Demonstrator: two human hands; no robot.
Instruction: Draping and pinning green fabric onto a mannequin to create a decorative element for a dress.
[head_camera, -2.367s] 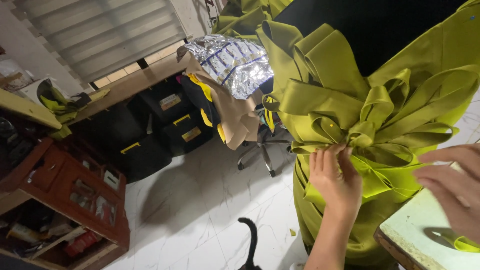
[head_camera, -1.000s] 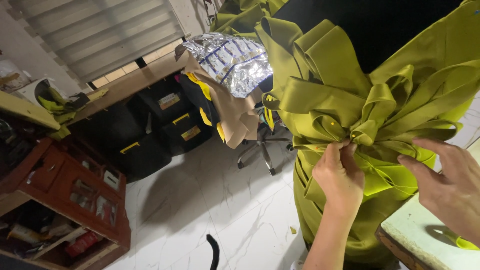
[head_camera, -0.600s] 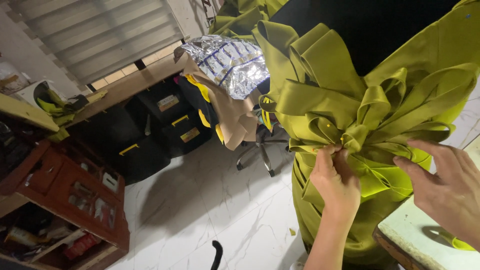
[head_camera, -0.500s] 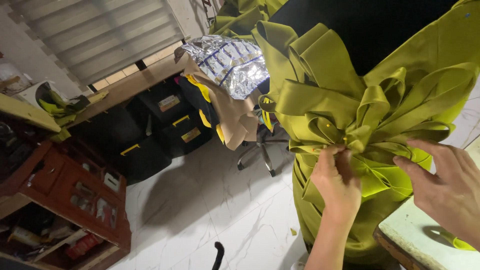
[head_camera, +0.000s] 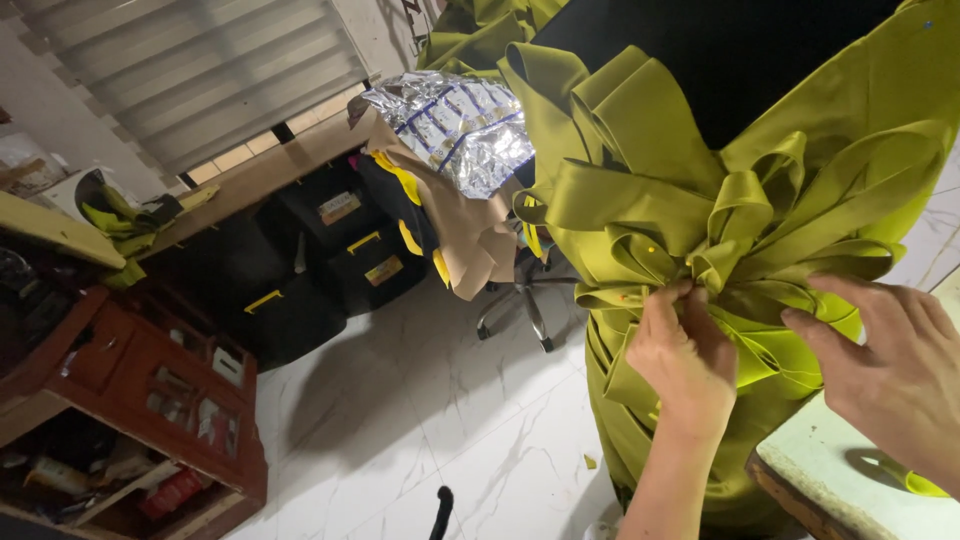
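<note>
A large bow of olive-green satin strips is gathered on a draped green garment with a black panel above. My left hand pinches the folds just under the bow's knot, fingertips closed on the fabric. My right hand rests with spread fingers against the loops on the bow's right side.
A pale table corner with a green scrap sits at lower right. A chair piled with brown paper and silver foil stands behind. Black storage boxes and a red wooden cabinet line the left. White marble floor lies below.
My right hand has come in from the right and settled on the bow's loops. My left hand stays at the knot, pinching the folds.
</note>
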